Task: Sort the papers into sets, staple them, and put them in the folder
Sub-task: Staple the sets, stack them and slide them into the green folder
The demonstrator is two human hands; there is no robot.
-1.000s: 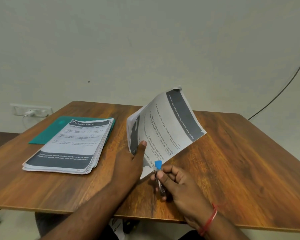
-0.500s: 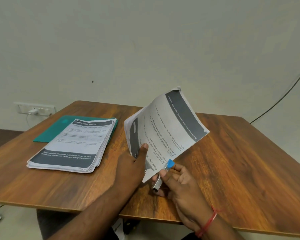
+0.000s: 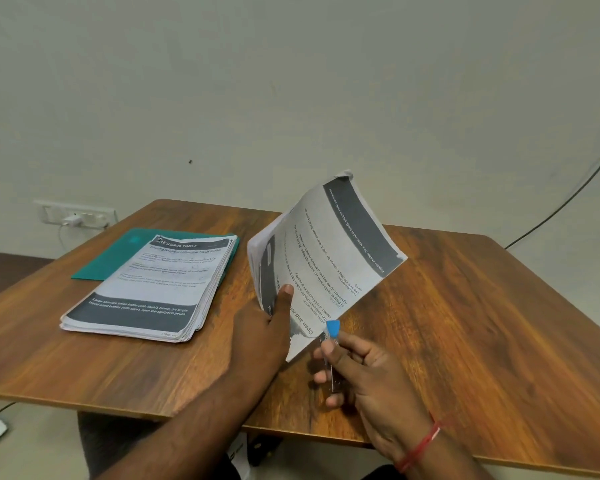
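Note:
My left hand (image 3: 269, 325) grips a set of printed papers (image 3: 329, 258) by its lower left edge, thumb on the front page, and holds it tilted up off the wooden table (image 3: 465, 323). My right hand (image 3: 357, 367) holds a small metal stapler with a blue tip (image 3: 332, 336) at the set's lower corner. A thick stack of printed papers (image 3: 153, 289) lies flat on the left of the table, partly on top of a green folder (image 3: 118, 254).
A wall socket strip with a white plug (image 3: 73, 216) sits on the wall at the left. A black cable (image 3: 568, 195) runs down the wall at the right. The table's near edge is just below my forearms.
The stapler in my right hand tilted and then came back upright at the paper set's lower corner. The set stays raised in my left hand.

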